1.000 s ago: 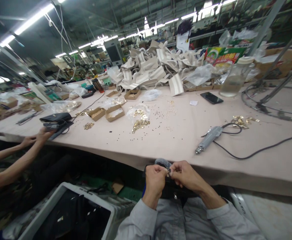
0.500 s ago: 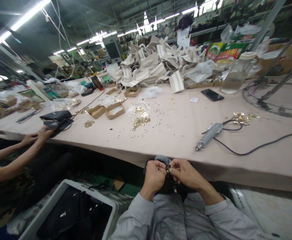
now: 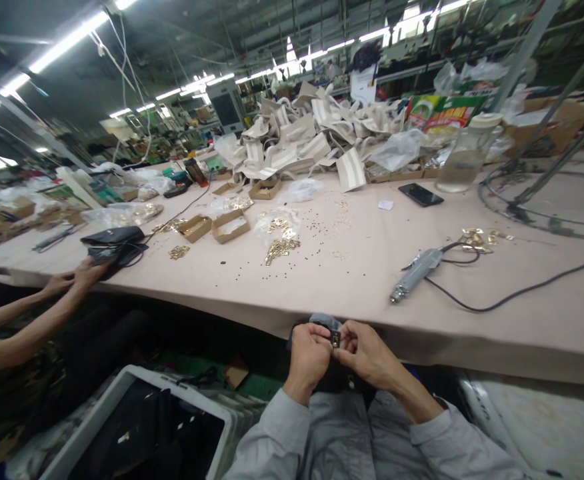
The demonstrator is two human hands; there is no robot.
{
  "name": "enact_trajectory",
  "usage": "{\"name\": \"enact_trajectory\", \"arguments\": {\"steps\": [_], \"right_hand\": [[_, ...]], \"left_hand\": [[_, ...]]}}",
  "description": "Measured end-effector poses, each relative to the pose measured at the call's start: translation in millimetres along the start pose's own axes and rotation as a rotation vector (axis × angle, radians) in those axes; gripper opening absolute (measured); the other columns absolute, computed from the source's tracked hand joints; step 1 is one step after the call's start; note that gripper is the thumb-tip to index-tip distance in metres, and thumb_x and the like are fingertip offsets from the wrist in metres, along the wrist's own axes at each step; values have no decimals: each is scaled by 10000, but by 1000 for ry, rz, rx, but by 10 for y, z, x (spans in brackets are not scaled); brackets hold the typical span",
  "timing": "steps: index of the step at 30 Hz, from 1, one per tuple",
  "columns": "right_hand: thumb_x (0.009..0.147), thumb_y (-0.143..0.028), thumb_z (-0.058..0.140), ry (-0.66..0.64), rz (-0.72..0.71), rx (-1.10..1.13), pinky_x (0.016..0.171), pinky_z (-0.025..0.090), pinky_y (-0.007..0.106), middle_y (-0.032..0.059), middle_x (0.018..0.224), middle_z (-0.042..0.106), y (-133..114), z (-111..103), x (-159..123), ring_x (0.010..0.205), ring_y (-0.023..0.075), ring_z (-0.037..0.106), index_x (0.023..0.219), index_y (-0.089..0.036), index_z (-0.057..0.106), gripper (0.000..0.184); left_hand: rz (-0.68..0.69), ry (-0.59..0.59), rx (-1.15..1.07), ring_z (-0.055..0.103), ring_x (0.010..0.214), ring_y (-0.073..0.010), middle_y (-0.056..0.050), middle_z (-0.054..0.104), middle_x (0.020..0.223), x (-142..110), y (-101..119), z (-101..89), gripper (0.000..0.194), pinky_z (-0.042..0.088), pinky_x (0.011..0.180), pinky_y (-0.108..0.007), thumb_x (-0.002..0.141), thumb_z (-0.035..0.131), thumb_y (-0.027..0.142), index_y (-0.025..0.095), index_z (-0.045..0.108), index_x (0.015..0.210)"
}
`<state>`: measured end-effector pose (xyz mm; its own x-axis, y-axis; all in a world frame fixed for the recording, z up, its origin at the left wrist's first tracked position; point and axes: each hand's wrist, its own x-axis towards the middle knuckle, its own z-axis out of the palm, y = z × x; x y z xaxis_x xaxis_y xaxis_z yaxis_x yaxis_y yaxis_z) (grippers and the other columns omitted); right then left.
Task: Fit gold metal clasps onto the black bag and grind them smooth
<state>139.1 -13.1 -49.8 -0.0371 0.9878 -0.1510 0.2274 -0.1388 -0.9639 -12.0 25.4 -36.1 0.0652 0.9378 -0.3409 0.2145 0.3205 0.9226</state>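
Below the bench [image 3: 322, 280] edge, six o'clock: small metal clasp [image 3: 335, 339] mid-fitting.
Left hand [image 3: 309, 353] and right hand [image 3: 367, 352] both pinch it closed-fingered against a black bag [image 3: 339, 380]; electric screwdriver [image 3: 417, 272] lies untouched.

Electric screwdriver [image 3: 417, 273] with black cord, phone [image 3: 421, 195], gold hardware pile [image 3: 281, 249], striped fabric heap [image 3: 317, 137] on table [image 3: 352, 280].

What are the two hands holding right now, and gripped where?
Both the left hand and right hand pinch a small metal clasp between fingertips, one at each side, over a dark bag in the lap.
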Motion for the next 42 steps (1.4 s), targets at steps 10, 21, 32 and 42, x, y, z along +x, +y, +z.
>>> {"name": "enact_trajectory", "arguments": {"steps": [10,21,32,42], "right_hand": [[826,-276,683,-128,38,165,551,427,219,9,735,663,-47,-136,-43,625,135,598,949,-139,675,184],[927,-448,608,-52,29,35,503,354,231,13,573,650,-93,-120,-39,502,138,567,838,-154,692,318],[951,-645,593,-82,30,20,514,334,259,3,605,613,-77,-80,84,521,145,518,859,-173,697,493],[946,-633,576,-60,-6,-132,525,342,275,16,606,612,-441,-159,457,548,162,531,830,-172,691,490]], "left_hand": [[24,-37,-49,549,485,-133,-17,664,541,-13,-51,-20,267,356,497,-221,535,619,2,117,700,761],[99,-175,104,540,537,-144,-51,683,599,-67,15,-85,97,315,497,-244,619,644,79,134,719,646],[187,-412,-106,570,604,-147,-34,673,651,68,118,-336,152,397,585,-261,591,663,111,138,697,737],[110,-176,-157,539,534,-148,-14,647,559,414,245,-211,171,353,514,-256,538,667,51,157,681,671]]}}
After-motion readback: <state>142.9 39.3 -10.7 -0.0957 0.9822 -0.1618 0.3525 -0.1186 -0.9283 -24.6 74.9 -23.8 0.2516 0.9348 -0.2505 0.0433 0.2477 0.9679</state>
